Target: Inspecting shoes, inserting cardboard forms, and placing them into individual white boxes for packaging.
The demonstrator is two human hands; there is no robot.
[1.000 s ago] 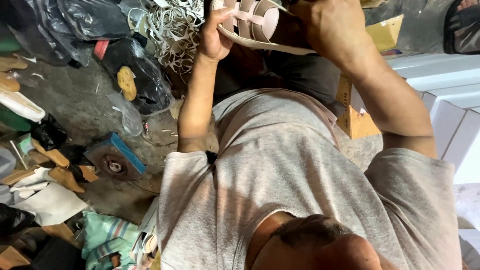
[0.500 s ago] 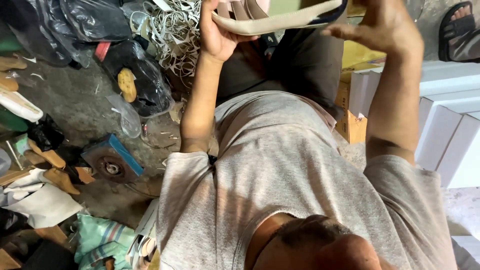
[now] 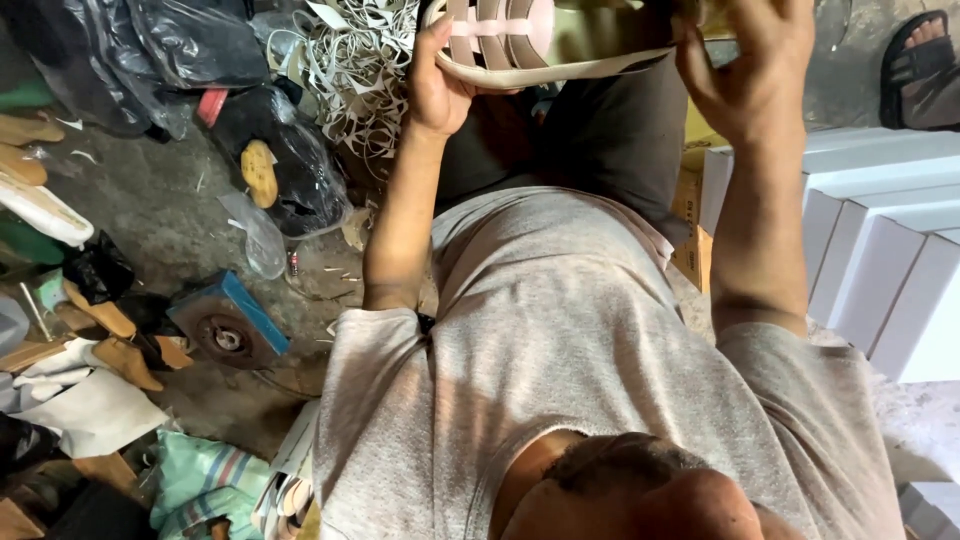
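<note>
Held up near the top edge of the view, above a lap in dark trousers: a pale pink strappy sandal with a cream sole [image 3: 545, 50], lying roughly level, strap end toward the left. Left hand [image 3: 440, 80] clamped on the strap end, thumb up across the pink straps, fingers tucked under the sole. Right hand [image 3: 745, 75] at the other end, fingers curled over the sole's edge and closed on it, thumb side facing the camera. Both forearms raised, elbows down beside a light grey T-shirt [image 3: 560, 350].

Just beyond the left hand, on the concrete floor [image 3: 150, 200]: a tangled heap of white strip offcuts [image 3: 350, 70]. Left of that, black plastic bags [image 3: 190, 45] with a tan sole-shaped piece [image 3: 260, 172] lying against one of them. Nearer the left elbow, a crumpled clear plastic bag [image 3: 255, 235] and a blue block with a round metal disc [image 3: 228, 322]. Further left, tan wooden shoe forms [image 3: 120, 345] and white cloth scraps [image 3: 85, 405]; below those, a striped green cloth [image 3: 205, 480].

To the right of the right forearm, a row of white cardboard boxes [image 3: 880, 240], stacked edge to edge. At the top right corner, another person's foot in a black sandal [image 3: 920, 65], well apart from the hands.
</note>
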